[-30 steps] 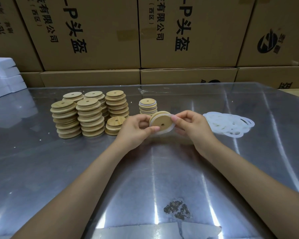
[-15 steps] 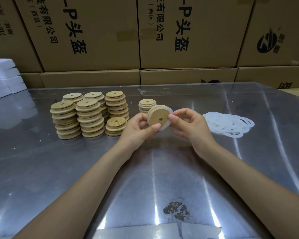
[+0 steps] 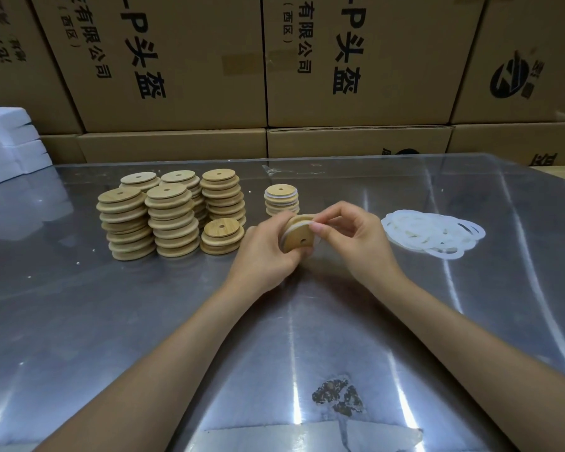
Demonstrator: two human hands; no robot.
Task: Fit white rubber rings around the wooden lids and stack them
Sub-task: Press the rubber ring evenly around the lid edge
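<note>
A round wooden lid (image 3: 299,236) with a small hole is held on edge above the table, a white rubber ring partly round its rim. My left hand (image 3: 265,252) grips the lid from the left and below. My right hand (image 3: 349,236) pinches the ring at the lid's upper right edge. A short stack of ringed lids (image 3: 281,199) stands just behind. Several stacks of bare wooden lids (image 3: 170,213) stand to the left. A heap of loose white rings (image 3: 433,233) lies to the right.
The shiny metal table (image 3: 144,321) has a worn dark patch (image 3: 338,396) near the front. Cardboard boxes (image 3: 356,60) wall off the back. White foam blocks (image 3: 4,145) sit at the far left.
The lid has turned from facing me to a more edge-on tilt and sunk slightly. My right fingers have shifted onto the ring at its upper rim.
</note>
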